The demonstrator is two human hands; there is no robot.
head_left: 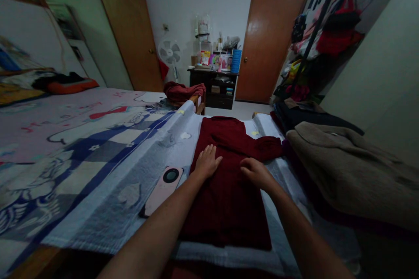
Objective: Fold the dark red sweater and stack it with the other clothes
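A dark red long-sleeved garment (225, 200) lies spread on a pale bed sheet, its left side folded in and one sleeve (266, 147) reaching out to the right. My left hand (207, 162) rests flat on its upper left part, fingers stretched out. Over the right part of the garment, near the base of the sleeve, is my right hand (257, 172); its fingers are curled, and what lies under them is hidden. A pink phone (164, 189) with a round black camera ring lies face down left of the garment, beside my left forearm.
Folded clothes, a grey-brown coat (347, 161) on top, are stacked along the right. A patterned bed cover (81, 135) spreads to the left. Beyond the bed's foot stand a dark cabinet (214, 91), a white fan (170, 52) and a wooden door (270, 43). Clothes hang at the upper right.
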